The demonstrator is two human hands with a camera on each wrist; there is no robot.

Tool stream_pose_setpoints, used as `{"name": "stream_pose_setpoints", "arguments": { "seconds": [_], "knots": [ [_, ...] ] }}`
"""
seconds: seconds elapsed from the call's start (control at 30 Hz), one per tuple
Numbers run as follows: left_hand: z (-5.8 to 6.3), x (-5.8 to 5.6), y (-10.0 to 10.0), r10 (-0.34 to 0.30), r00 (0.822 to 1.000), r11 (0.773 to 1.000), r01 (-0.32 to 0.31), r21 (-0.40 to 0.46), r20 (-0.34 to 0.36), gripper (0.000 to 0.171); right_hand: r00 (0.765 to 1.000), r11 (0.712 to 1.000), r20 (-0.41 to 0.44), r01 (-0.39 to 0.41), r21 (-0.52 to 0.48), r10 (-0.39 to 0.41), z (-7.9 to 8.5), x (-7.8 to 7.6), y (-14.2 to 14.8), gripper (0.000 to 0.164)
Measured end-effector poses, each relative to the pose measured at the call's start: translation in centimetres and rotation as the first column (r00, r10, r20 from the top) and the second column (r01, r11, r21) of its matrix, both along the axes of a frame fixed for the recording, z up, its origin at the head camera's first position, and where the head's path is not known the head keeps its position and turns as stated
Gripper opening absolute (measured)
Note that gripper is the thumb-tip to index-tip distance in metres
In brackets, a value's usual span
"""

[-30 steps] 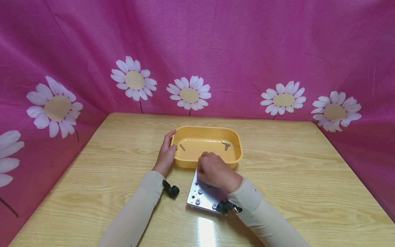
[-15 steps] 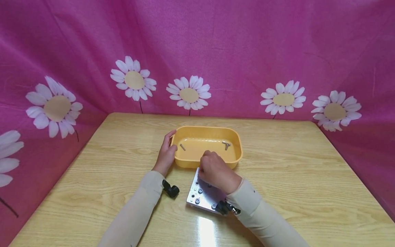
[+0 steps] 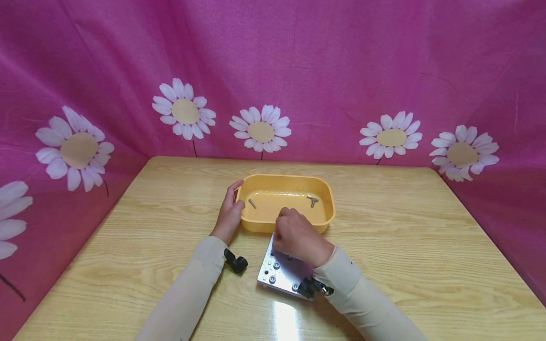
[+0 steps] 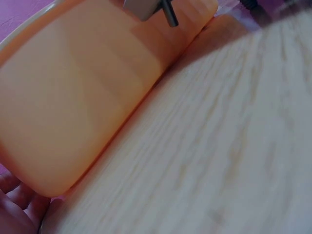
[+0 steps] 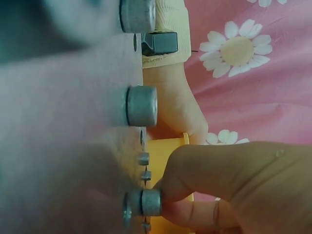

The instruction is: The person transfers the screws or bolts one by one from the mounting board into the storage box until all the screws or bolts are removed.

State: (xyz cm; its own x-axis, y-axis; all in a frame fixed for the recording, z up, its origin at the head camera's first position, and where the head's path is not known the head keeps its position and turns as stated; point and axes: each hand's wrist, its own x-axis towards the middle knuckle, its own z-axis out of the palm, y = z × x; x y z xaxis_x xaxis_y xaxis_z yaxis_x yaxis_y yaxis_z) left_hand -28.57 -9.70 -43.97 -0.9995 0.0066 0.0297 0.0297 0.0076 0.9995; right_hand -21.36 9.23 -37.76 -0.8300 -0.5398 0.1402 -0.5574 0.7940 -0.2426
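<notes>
My left hand (image 3: 229,215) grips the left end of a yellow plastic tray (image 3: 287,228), thumb at the rim. In the left wrist view, fingertips (image 4: 22,202) show beside the tray's outer wall (image 4: 83,97). A silvery metal plate (image 3: 283,274) with socket-head bolts and holes lies on the table in front of the tray. Over its far part is my right hand (image 3: 302,236). In the right wrist view, the right hand (image 5: 243,183) pinches the round head of a bolt (image 5: 151,202) standing in the plate. Another bolt (image 5: 142,106) stands proud of the plate nearby.
Inside the tray lie one loose bolt (image 3: 252,203) at the left and a small cluster of bolts (image 3: 313,201) at the right. A wooden table (image 3: 405,246) carries everything. Behind it hangs a pink cloth (image 3: 324,71) with white daisies.
The right hand turns and shifts very slightly at the plate, still at the same spot. The plate's near edge moves slightly toward me. The left hand and tray stay put.
</notes>
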Motion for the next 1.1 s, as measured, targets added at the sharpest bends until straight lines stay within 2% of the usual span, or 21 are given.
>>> {"name": "stream_pose_setpoints", "arguments": {
  "seconds": [0.2, 0.37, 0.6, 0.9, 1.1],
  "knots": [
    [2.3, 1.6, 0.2, -0.016, 1.0, 1.0, 0.016, -0.012, -0.003, 0.063, 0.999, 0.999, -0.03, -0.03, -0.011, 0.03, -0.1, -0.1, 0.1, 0.016],
    [2.3, 1.6, 0.2, -0.02, 1.0, 1.0, 0.02, -0.011, -0.005, 0.063, 0.997, 0.998, -0.043, -0.064, -0.022, 0.063, 0.1, -0.3, 0.3, 0.015],
    [2.1, 1.5, 0.1, -0.029, 1.0, 1.0, 0.029, 0.0, -0.012, 0.063, 0.996, 0.996, 0.005, -0.088, -0.032, 0.088, 0.5, -0.6, 0.6, 0.002],
    [2.0, 1.5, 0.0, -0.044, 0.998, 0.999, 0.045, 0.017, -0.033, 0.064, 0.994, 0.989, 0.014, -0.107, -0.098, 0.109, 0.8, -0.9, 1.3, 0.006],
    [2.1, 1.6, 0.0, -0.046, 0.998, 0.999, 0.046, 0.01, -0.032, 0.063, 0.993, 0.985, 0.079, -0.072, -0.158, 0.086, 1.1, -1.1, 1.6, 0.006]
  ]
}}
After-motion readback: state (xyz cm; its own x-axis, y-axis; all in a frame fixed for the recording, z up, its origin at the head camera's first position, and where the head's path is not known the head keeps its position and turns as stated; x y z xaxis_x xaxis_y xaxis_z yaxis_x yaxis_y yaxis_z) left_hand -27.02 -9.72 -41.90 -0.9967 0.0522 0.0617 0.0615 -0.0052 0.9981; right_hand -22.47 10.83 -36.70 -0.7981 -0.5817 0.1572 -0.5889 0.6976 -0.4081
